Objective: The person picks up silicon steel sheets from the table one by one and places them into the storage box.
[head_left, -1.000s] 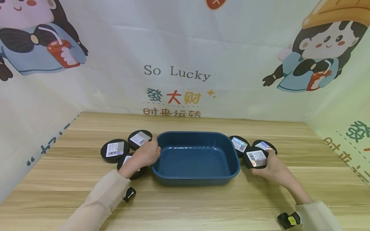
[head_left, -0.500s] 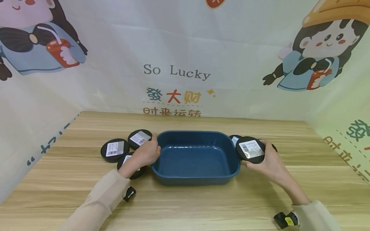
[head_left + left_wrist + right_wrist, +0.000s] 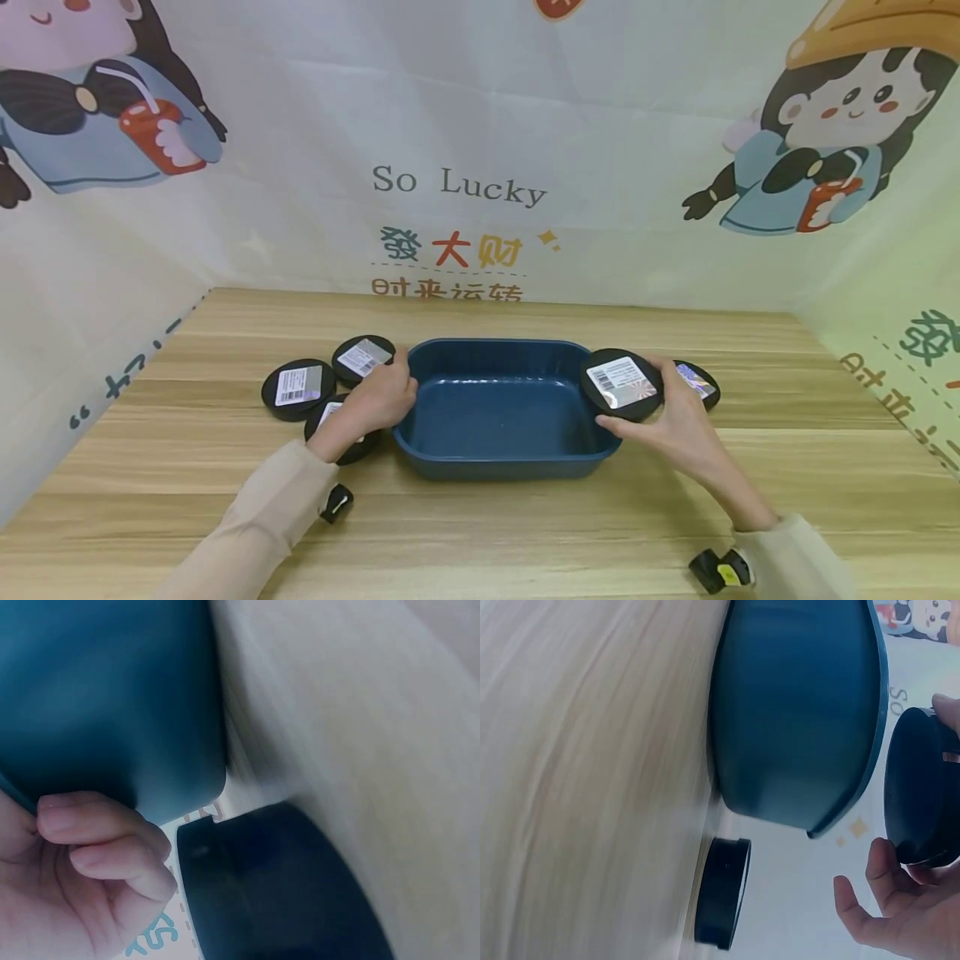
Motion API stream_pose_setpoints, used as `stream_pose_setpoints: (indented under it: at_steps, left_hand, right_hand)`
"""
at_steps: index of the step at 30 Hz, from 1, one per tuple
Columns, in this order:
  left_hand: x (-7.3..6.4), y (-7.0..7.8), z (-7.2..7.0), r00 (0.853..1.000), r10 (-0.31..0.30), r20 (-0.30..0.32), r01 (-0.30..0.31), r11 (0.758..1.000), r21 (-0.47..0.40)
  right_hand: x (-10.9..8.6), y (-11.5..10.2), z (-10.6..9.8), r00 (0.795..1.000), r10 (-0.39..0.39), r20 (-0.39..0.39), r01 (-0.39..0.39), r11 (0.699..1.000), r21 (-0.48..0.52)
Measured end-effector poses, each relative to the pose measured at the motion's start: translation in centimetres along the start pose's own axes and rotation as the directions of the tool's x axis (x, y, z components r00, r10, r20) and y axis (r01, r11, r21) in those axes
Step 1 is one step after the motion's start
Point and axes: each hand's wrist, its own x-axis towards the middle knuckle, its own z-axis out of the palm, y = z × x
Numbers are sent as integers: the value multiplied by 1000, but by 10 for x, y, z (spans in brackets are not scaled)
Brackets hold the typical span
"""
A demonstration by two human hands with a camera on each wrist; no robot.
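A dark blue plastic basin (image 3: 506, 421) stands on the wooden table. At its left end, my left hand (image 3: 384, 396) grips the rim; curled fingers (image 3: 112, 832) show against the wall in the left wrist view. My right hand (image 3: 678, 433) holds a round black container (image 3: 621, 385) with a white and silver label, raised over the basin's right rim. In the right wrist view, thumb and fingers clasp this container (image 3: 915, 787) by its edge, apart from the basin. Another such container (image 3: 699, 383) lies behind the right hand, partly covered.
Left of the basin lie three more round black containers: one far left (image 3: 298, 389), one behind it (image 3: 363, 357), one partly under the left forearm (image 3: 358, 452). A printed cloth wall (image 3: 465, 125) closes off the back and sides.
My right hand has lifted the round black container from beside the others and carried it left to the basin's right rim. My left hand has stayed at the left rim.
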Motion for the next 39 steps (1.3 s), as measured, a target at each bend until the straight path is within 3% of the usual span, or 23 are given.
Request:
stream_pose_setpoints:
  at_steps: [6,14,22,39]
  left_hand:
    - [0,0,0,1000,-1,5,1,1000,-5]
    - [0,-1,0,1000,10,-2,-10,1000,-5]
    - [-1,0,0,1000,5,-6,-5,1000,-1]
    - [-2,2,-1,1000,8,-6,-8,1000,0]
  right_hand:
    - [1,-5,8,999,20,27,-20,1000,9]
    - [3,-9,19,999,-46,6,45,999,30]
    - [7,-12,26,998,-61,20,60,998,21]
    - [20,-27,46,995,-50,91,61,990,-130]
